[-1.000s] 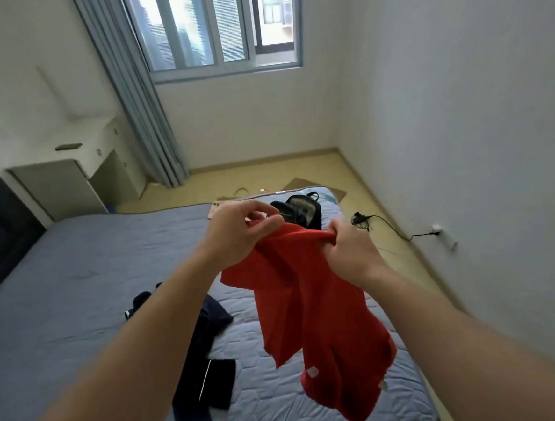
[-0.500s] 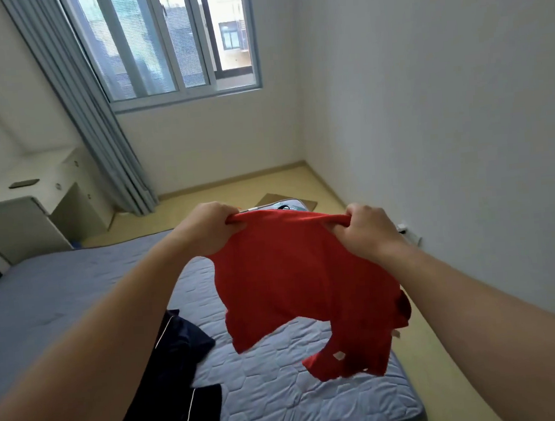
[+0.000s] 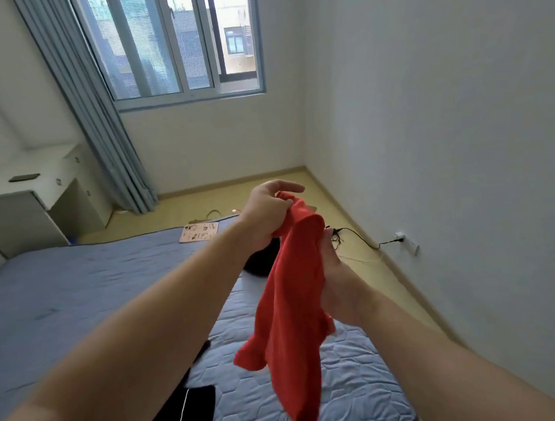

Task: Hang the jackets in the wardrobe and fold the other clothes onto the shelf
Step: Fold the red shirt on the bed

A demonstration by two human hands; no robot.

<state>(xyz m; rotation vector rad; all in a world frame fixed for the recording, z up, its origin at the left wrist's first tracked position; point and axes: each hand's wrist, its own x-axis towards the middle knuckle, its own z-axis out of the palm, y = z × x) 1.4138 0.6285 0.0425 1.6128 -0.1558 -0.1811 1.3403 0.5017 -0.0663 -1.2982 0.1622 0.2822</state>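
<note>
A red shirt (image 3: pixel 291 315) hangs doubled lengthwise in the air over the bed's foot. My left hand (image 3: pixel 266 214) grips its top edge from the left. My right hand (image 3: pixel 336 282) lies lower, against the shirt's right side, with the cloth draped over its fingers, which are hidden. A dark navy garment with a white stripe (image 3: pixel 192 413) lies crumpled on the mattress under my left forearm. No wardrobe or shelf is in view.
The blue-grey mattress (image 3: pixel 76 292) fills the left. A black bag (image 3: pixel 260 261) and a pink card (image 3: pixel 199 232) sit near its far end. A white desk (image 3: pixel 20 204) and curtain (image 3: pixel 96 118) stand at the left; a cable and wall socket (image 3: pixel 405 243) at the right.
My hands, held apart with the shirt spread between them, have come together. The shirt now hangs folded in half lengthwise, with my right hand lower along it.
</note>
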